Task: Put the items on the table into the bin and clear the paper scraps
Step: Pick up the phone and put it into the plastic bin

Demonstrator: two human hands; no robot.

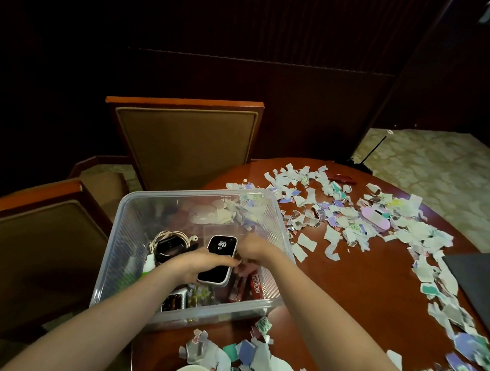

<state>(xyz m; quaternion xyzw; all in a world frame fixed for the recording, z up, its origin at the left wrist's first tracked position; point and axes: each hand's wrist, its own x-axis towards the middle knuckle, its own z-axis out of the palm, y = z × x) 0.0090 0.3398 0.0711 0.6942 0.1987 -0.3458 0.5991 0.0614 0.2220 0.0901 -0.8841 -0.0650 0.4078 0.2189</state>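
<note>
Left hand (204, 264) grips black device (221, 248) in bin (197, 195); right hand (253, 247) alongside, possibly touching.

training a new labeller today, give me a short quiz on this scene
1. True or false: the clear bin is empty.
2. What lies among the paper scraps on the table? A) pink case B) banana C) scissors
3. Which of the hands grips the black device inside the bin?

Key: 1 false, several things lie in it; 2 A; 3 the left hand.
</note>
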